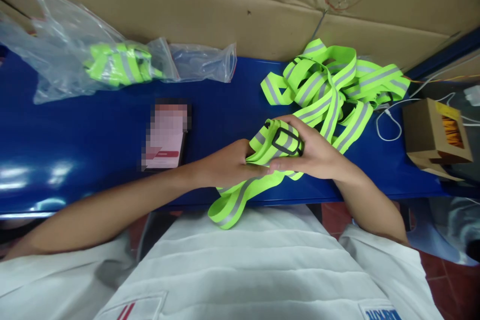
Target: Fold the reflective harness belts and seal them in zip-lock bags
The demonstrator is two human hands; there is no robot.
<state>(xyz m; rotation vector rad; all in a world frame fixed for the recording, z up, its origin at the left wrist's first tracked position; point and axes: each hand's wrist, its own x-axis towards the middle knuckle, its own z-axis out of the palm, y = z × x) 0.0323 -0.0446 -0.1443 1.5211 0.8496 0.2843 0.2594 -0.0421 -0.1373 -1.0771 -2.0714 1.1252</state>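
Between my two hands is a neon yellow-green reflective strap (258, 150) with a grey stripe, folded into a layered bundle. A black plastic buckle (287, 141) lies on top of the bundle, close to my right fingers. My left hand (236, 162) grips the bundle from the left, its thumb tucked behind the folds. My right hand (313, 150) is wrapped round the buckle end. One loop of strap hangs below my hands over the table's front edge. Just beyond my right hand lies a tangled heap of similar reflective straps (333, 77).
A blue table (112, 125) carries a phone-like device (165, 135), partly blurred out. Clear plastic bags (202, 62), one holding a folded strap (120, 62), lie at the back left. At right are a small cardboard box (431, 130) and a white cable (390, 137). Cardboard (225, 15) lines the back.
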